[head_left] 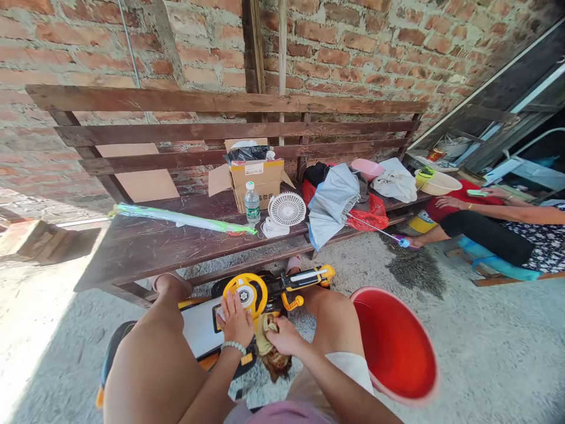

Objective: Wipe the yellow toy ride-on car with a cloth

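Observation:
A yellow and black toy vehicle with a yellow steering wheel stands between the person's legs. My left hand lies on the wheel and the panel beside it, its fingers spread. Just right of it, my right hand has its fingers closed on a yellowish cloth, which touches the toy's side near the wheel. The cloth's lower part is brown and hangs down.
A red basin stands on the concrete at the right. Across the front, a wooden bench bears a carton, a bottle, a white fan and a grey umbrella. Another person sits far right.

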{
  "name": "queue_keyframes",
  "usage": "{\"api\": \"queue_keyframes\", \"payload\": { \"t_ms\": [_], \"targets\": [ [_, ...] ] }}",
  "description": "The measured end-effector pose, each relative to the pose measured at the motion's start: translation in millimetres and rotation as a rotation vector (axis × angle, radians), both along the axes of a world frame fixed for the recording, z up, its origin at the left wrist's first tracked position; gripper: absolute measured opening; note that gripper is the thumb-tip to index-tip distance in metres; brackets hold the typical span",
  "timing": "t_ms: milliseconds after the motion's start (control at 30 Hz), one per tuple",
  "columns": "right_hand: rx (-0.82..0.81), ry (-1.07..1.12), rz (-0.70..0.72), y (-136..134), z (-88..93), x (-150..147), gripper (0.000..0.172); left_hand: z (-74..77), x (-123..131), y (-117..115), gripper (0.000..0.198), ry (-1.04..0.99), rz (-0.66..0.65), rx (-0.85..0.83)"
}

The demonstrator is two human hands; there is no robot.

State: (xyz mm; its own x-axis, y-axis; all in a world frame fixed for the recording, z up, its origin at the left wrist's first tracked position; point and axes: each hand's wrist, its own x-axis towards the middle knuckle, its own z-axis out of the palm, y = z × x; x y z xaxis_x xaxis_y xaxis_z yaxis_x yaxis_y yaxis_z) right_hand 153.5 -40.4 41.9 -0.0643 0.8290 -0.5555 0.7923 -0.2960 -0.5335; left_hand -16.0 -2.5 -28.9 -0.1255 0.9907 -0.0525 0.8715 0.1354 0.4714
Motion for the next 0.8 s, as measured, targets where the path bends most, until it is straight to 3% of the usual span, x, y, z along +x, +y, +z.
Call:
{"api": "queue_keyframes", "payload": {
  "t_ms": [67,167,267,333,467,600,700,800],
  "targets": [
    [0.052,0.019,-0.076,-5.4,6.7,20.8,0.041,5.1,4.2,-2.4,0.073,0.026,-0.079,0.07],
    [0.152,0.021,-0.215,7.2,26.9,61.6,0.062,9.1,10.6,-2.7,0.069,0.057,-0.185,0.066],
    [0.294,-0.092,-0.302,34.1,42.7,102.2,0.052,10.5,14.1,-0.8,0.068,0.104,-0.242,-0.035],
    [0.404,-0.247,-0.314,52.3,41.2,122.2,0.051,11.9,14.6,0.1,0.067,0.139,-0.274,-0.092],
    [0.322,-0.428,-0.282,72.7,9.7,135.4,0.053,16.0,15.9,2.1,0.067,0.187,-0.278,-0.16],
    [0.319,-0.363,-0.328,60.3,-31.6,124.0,0.06,18.1,21.2,9.0,0.067,0.184,-0.205,-0.186],
    [0.377,-0.248,-0.482,42.6,-54.1,117.3,0.06,17.6,24.5,16.4,0.07,0.179,-0.17,-0.12],
    [0.314,-0.256,-0.667,38.7,-63.3,119.2,0.06,15.2,25.8,21.9,0.068,0.199,-0.155,-0.119]
  ]
}}
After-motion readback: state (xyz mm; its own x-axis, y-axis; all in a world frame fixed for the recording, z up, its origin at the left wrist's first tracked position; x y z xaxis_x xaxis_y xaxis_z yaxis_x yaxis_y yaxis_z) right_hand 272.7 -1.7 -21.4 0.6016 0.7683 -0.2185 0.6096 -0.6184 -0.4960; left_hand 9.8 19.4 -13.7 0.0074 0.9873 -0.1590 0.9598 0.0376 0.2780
